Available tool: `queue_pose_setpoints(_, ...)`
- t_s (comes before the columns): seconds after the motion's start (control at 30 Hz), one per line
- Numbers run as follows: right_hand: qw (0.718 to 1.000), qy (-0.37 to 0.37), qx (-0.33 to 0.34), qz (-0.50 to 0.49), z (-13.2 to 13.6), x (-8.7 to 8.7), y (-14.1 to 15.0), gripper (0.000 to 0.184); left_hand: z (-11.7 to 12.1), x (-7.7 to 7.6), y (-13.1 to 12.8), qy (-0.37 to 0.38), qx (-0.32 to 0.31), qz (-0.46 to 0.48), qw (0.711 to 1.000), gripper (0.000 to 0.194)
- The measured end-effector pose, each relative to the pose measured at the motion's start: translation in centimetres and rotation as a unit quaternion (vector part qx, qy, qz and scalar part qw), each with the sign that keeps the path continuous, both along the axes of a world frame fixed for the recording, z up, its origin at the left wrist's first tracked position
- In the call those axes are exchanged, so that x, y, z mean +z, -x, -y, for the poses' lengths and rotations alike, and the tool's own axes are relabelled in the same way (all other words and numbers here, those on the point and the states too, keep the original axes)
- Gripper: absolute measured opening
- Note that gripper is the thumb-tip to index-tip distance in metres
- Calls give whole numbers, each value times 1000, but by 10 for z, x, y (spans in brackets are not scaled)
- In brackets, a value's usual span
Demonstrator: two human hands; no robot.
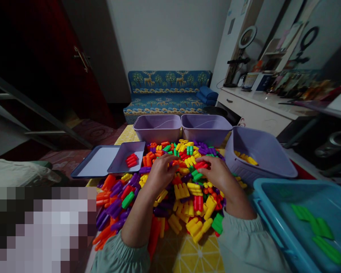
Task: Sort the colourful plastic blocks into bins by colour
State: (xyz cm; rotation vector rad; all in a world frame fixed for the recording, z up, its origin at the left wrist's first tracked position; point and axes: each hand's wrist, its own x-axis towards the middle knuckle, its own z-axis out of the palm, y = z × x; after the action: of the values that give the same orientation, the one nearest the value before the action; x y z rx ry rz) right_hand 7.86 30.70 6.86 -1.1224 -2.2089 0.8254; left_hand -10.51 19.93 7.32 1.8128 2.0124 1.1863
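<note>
A pile of plastic toy pieces, each like joined tubes, covers the middle of the table, in yellow, purple, orange, red and green. My left hand (161,170) is over the pile with its fingers apart, close to an orange piece (182,164); it seems to hold nothing. Across from it, my right hand (216,172) has thumb and fingers closed about a red toy piece (201,165). Below that hand lies a green piece (197,175). Yellow pieces (182,191) lie nearer to me, between my forearms.
Purple bins (157,131) (207,131) stand behind the pile; another purple bin (261,151) at right holds yellow pieces. A blue tub (298,183) contains green pieces. At left, a shallow tray (122,167) with red pieces overlaps a flat tray (95,161). A patterned sofa (167,102) is beyond.
</note>
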Motion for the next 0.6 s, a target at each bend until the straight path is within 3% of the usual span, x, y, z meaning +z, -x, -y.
queue_pose_setpoints(0.2, 974, 65, 76, -204, 21, 2, 28, 37, 2, 0, -2, 16, -59, 167, 984, 36)
queue_pose_setpoints(0.47, 949, 85, 51, -298, 35, 11, 39, 20, 0, 2, -3, 24, -102, 290, 951, 45)
queue_pose_setpoints(0.6, 930, 122, 20, -347, 31, 9, 38, 22, 1, 1, 0, 50, -95, 299, 948, 46)
